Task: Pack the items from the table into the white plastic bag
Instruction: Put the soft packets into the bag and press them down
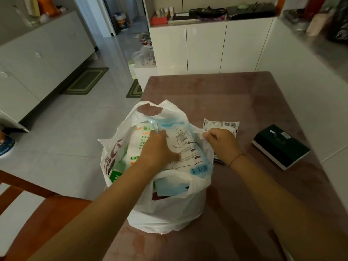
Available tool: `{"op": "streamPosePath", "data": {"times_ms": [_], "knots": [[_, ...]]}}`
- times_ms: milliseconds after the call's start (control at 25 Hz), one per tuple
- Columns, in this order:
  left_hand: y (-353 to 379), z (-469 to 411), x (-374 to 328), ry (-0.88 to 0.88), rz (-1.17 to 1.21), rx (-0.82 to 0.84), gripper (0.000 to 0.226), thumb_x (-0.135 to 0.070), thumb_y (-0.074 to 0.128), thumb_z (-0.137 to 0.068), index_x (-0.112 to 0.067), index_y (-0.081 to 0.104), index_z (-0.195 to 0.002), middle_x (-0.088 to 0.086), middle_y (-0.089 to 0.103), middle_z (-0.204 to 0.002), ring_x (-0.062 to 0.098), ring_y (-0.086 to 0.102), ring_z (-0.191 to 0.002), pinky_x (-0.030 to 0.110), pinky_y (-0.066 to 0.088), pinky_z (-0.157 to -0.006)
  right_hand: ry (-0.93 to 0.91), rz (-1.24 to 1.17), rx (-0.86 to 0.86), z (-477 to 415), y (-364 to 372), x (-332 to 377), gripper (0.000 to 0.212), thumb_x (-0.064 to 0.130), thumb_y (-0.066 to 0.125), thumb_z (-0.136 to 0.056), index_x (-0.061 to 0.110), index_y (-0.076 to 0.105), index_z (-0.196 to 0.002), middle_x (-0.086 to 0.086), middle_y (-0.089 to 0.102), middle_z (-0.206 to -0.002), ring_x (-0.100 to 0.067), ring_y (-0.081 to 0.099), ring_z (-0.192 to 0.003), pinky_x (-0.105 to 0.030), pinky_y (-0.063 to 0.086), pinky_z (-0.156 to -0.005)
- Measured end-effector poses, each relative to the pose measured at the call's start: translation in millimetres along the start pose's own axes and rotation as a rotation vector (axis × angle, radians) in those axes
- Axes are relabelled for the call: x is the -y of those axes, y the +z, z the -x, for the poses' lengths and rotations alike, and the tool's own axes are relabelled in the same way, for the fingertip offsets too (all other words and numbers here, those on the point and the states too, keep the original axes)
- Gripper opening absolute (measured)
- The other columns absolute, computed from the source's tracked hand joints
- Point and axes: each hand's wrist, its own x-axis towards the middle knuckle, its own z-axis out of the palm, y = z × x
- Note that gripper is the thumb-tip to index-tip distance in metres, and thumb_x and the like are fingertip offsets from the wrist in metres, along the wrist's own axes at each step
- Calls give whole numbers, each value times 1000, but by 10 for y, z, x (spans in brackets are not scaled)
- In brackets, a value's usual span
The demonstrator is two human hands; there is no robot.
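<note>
A white plastic bag [165, 210] stands open near the front left part of the reddish-brown tabletop [235, 102], already bulging with packed goods. The left hand [158, 149] reaches into the bag's mouth and presses on a large white and blue printed packet [186, 147] that lies tilted across the top of the load; its grip is clenched on the packet's near edge, thumb on the printed face. Beside that packet, toward the left wall of the bag, sits a white packet with green print [139, 142]. The right hand [222, 140], with a thin red string around the wrist, has its grip clenched on the bag's right rim, pinching the plastic and holding it outward. Just behind this hand a small white printed pouch [220, 125] lies flat on the tabletop, outside the bag and partly hidden by the knuckles. Further right, well apart from the bag, a dark green box [280, 146] rests near the tabletop's right edge.
</note>
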Motion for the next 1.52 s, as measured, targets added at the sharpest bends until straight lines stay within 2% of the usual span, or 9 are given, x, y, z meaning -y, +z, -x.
{"op": "streamPosePath", "data": {"times_ms": [200, 280, 360, 480, 680, 880, 1080, 1240, 1520], "knots": [[319, -72, -95, 87, -101, 36, 82, -36, 77, -71, -18, 34, -138, 12, 25, -146, 28, 42, -124, 33, 36, -99, 37, -22, -17, 37, -16, -21, 38, 20, 51, -93, 14, 45, -55, 3, 40, -52, -8, 35, -50, -19, 28, -49], [436, -94, -81, 115, -400, -38, 94, -57, 65, -74, -30, 13, -147, 13, -12, -157, 37, 15, -141, 47, 16, -112, 42, -32, -26, 43, -19, -30, 39, 19, 51, -93, 14, 43, -54, 3, 39, -52, -9, 34, -50, -23, 28, -49], [510, -73, -53, 254, -605, -167, 94, -70, 44, -79, -33, -9, -147, 10, -32, -152, 36, -19, -142, 56, -13, -109, 57, -63, -35, 43, -31, -66, 35, 18, 51, -93, 8, 47, -60, 1, 39, -52, -11, 33, -50, -27, 28, -52], [592, -5, 0, 597, -713, -17, 70, -59, 17, -93, -22, -8, -148, 7, -10, -159, 27, -14, -144, 53, -10, -113, 53, -107, -31, 34, -54, -120, 35, 19, 52, -92, 2, 50, -61, -4, 42, -54, -14, 35, -52, -26, 29, -51], [783, -65, 61, 697, -982, 235, 59, -45, 17, -97, -17, 14, -149, 8, 13, -158, 27, -1, -146, 54, -4, -114, -23, -134, -69, 30, -63, -41, 29, 15, 53, -91, 10, 52, -63, 3, 42, -55, -8, 38, -53, -12, 30, -48], [954, -189, -18, 671, -1076, 260, 59, -40, 29, -96, -14, 18, -148, 10, 20, -156, 30, 5, -144, 52, -4, -114, -7, -147, -86, 36, -65, -106, 26, 16, 53, -92, 3, 56, -68, 1, 43, -55, -8, 37, -52, -18, 30, -51], [625, -154, -47, 630, -931, 66, 69, -55, 20, -94, -14, 12, -149, 10, 12, -158, 29, 1, -146, 51, -5, -115, 22, -119, -109, -20, -135, -167, 28, 19, 51, -93, 2, 58, -71, 0, 45, -57, -10, 39, -53, -18, 30, -50], [565, -343, 172, 476, -836, 160, 73, -63, 17, -90, -24, -2, -149, 5, -6, -160, 23, -10, -145, 51, -6, -115, 50, -138, -126, -29, -155, -222, 28, 20, 51, -93, 3, 59, -72, -2, 48, -60, -11, 40, -54, -22, 34, -52], [763, -518, 46, 462, -836, 270, 76, -67, 21, -88, -26, 5, -150, 4, -1, -160, 21, -2, -146, 54, -7, -113, 107, -122, -116, -11, -178, -313, 27, 22, 51, -93, 5, 59, -73, -6, 51, -64, -19, 43, -59, -26, 35, -55]]}}
